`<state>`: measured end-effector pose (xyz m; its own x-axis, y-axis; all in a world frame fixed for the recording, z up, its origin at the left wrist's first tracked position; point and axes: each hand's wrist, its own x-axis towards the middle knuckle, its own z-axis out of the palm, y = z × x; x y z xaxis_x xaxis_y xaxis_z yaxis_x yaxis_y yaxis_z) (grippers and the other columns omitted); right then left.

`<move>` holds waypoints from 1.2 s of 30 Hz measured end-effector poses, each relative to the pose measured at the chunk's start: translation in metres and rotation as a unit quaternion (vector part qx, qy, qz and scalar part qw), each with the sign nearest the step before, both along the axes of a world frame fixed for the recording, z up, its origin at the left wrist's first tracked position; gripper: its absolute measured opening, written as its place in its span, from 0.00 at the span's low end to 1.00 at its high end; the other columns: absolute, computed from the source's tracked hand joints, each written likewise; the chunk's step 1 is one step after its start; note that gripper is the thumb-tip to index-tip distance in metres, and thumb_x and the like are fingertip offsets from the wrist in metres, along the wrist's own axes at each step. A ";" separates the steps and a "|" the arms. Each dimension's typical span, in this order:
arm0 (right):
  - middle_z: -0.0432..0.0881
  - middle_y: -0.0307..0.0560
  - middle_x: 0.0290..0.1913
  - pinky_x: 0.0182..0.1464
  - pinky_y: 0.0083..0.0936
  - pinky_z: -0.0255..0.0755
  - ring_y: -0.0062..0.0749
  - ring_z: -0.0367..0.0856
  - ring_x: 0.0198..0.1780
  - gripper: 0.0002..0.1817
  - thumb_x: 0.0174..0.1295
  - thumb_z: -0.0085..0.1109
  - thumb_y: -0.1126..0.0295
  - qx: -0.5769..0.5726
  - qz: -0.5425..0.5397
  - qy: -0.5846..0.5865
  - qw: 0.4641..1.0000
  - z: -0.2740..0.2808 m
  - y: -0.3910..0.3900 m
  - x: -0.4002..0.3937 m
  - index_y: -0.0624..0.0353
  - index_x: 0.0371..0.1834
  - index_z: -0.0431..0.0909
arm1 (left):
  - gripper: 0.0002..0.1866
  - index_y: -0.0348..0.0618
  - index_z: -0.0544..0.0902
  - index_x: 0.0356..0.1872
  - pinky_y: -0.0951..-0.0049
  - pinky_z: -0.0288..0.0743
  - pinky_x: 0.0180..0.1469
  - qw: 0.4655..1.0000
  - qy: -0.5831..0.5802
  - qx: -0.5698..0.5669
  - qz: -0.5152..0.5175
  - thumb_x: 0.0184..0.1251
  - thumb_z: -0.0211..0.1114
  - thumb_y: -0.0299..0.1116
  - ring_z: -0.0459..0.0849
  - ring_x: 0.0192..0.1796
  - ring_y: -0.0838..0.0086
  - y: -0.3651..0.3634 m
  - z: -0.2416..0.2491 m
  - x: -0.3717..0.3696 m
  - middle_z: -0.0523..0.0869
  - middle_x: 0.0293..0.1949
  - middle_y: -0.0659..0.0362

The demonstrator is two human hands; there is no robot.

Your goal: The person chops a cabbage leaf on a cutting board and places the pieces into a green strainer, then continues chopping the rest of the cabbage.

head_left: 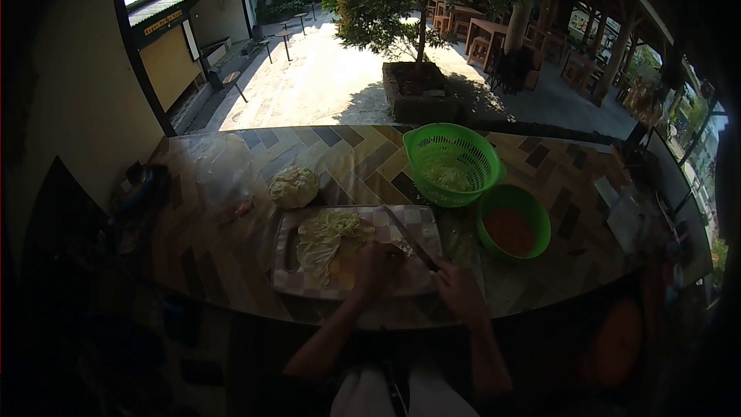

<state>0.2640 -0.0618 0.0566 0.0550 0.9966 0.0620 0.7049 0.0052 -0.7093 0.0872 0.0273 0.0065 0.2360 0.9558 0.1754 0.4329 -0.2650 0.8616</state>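
Note:
My right hand (461,291) grips a kitchen knife (411,238) by its handle, the blade slanting up and left over the right part of the cutting board (309,287). My left hand (377,266) rests on the checkered board with its fingers curled together; what they hold, if anything, is hidden. Small pale bits (402,246) lie between this hand and the blade. Left of it are pale cabbage leaves (315,253) with a small heap of shredded cabbage (340,224) on top. Behind the board sits a cabbage head (294,188), apart from both hands.
A green colander (421,147) with shredded cabbage stands behind the board at right. Beside it is a green bowl (543,232) with orange contents (509,232). A clear plastic bag (220,162) lies at left on the patterned table (347,156). Papers (606,191) lie at the right end.

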 end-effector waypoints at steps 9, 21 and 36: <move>0.83 0.65 0.35 0.41 0.41 0.73 0.57 0.83 0.41 0.22 0.66 0.56 0.67 -0.035 -0.028 -0.001 0.999 -0.010 -0.012 -0.010 0.61 0.63 0.74 | 0.08 0.41 0.89 0.33 0.60 0.77 0.48 0.993 0.024 0.112 0.018 0.59 0.63 0.31 0.85 0.39 0.56 -0.005 -0.006 0.008 0.87 0.32 0.48; 0.81 0.68 0.36 0.41 0.45 0.73 0.61 0.81 0.44 0.23 0.67 0.54 0.69 -0.050 -0.055 0.022 0.997 -0.018 -0.010 -0.035 0.61 0.65 0.71 | 0.08 0.38 0.87 0.31 0.58 0.75 0.53 0.989 0.033 0.139 -0.029 0.58 0.59 0.27 0.84 0.42 0.56 -0.005 -0.003 0.006 0.87 0.32 0.51; 0.81 0.67 0.34 0.39 0.46 0.72 0.61 0.81 0.39 0.23 0.66 0.53 0.72 -0.089 -0.057 -0.009 0.994 -0.013 -0.014 -0.038 0.62 0.65 0.71 | 0.07 0.39 0.86 0.31 0.63 0.76 0.51 0.982 0.042 0.184 -0.015 0.57 0.59 0.27 0.84 0.38 0.57 -0.007 -0.005 0.005 0.87 0.31 0.52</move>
